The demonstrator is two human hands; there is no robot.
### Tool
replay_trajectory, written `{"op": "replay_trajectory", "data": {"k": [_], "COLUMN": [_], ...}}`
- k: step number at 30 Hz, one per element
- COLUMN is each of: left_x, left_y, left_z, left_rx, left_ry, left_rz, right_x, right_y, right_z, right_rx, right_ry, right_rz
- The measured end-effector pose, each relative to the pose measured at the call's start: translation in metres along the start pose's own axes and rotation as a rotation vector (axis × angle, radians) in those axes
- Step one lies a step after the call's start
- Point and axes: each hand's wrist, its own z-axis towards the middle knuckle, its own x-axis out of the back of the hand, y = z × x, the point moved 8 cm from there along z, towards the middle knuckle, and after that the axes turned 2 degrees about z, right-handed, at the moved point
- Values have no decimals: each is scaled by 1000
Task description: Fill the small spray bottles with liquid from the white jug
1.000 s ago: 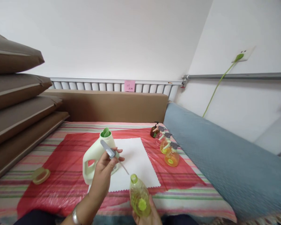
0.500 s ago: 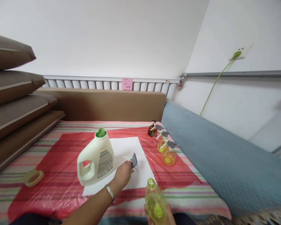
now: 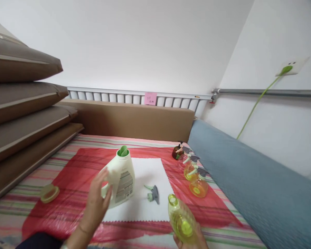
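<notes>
My left hand (image 3: pixel 100 193) is at the handle side of a cream detergent jug (image 3: pixel 123 178), fingers spread and thumb apart; whether it touches the jug I cannot tell. The jug stands upright on a white cloth (image 3: pixel 147 169), its green spout uncovered. On the cloth to its right lies a grey and green trigger spray head (image 3: pixel 153 195). My right hand (image 3: pixel 194 240) is wrapped round the lower part of a yellow-green transparent bottle (image 3: pixel 181 218). That bottle tilts slightly left, its mouth open and some liquid inside.
Several pump and spray bottles (image 3: pixel 198 186) stand in a row at right on red plastic sheeting (image 3: pixel 72 180). A pale green cap (image 3: pixel 49 193) lies at left. Stacked brown cushions (image 3: pixel 23 114) rise at far left. A blue padded edge (image 3: pixel 238 173) runs along the right.
My left hand has let go of the spray head, now lying on the cloth, and moved left to the jug's handle. The bottle stays in my right hand. The view has shifted left.
</notes>
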Motion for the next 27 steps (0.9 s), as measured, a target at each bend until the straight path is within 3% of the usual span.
{"op": "replay_trajectory", "data": {"k": [2,3,5,7,9,12,19,27], "left_x": [11,8,-6,-23,-37,-55,-95,-108], "left_y": [-38,-55,-81,-91,-85,-56,2,18], "left_z": [9,12,15,18,25,41,61,64], "left_rx": [115,162,273,355,352,253,84,-3], "left_ry": [-45,-106,-215,-279,-315,-370,-529,-576], "left_rz": [94,94,30,-44,-93,-107,128,256], "right_x": [-21,-33,-56,-76,-92,-108,-122,-129], "right_y": [-8,-12,-20,-29,-41,-68,-140,-184], "right_z": [3,4,6,8,10,14,25,43], "right_rx": [52,75,105,117,141,213,400,477], "right_ry": [-5,-7,-3,6,1,-17,-48,-15], "right_rz": [-3,-5,-10,-24,-44,-98,-364,-587]}}
